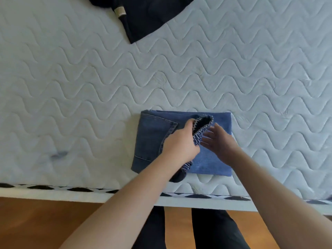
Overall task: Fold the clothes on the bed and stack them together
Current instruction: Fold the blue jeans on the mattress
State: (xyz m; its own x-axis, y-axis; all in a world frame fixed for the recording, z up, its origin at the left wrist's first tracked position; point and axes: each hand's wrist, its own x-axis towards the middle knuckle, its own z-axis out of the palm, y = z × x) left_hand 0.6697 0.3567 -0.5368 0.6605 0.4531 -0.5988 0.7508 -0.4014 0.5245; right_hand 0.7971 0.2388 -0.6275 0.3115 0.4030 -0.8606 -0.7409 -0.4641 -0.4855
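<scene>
- Head view: your left hand (181, 142) grips a small dark garment (202, 129) with a stretchy white-stitched band, held over the folded jeans (152, 141) near the mattress (71, 87) edge.
- Right hand (218, 141) is spread flat beside it, holding nothing.
- The garment looks light, soft and floppy; pinch it at the band edge.
- The black top (143, 17) lies far off, unfolded.

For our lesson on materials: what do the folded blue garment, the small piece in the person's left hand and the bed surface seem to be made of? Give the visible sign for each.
Folded blue garment: likely denim, with faded blue weave, contrast stitching and a sewn pocket.
Small dark piece: probably stretchy knit, with a ribbed, gathered, pale-striped edge.
Bed surface: quilted matte fabric, pale, with wavy stitched lines.
</scene>
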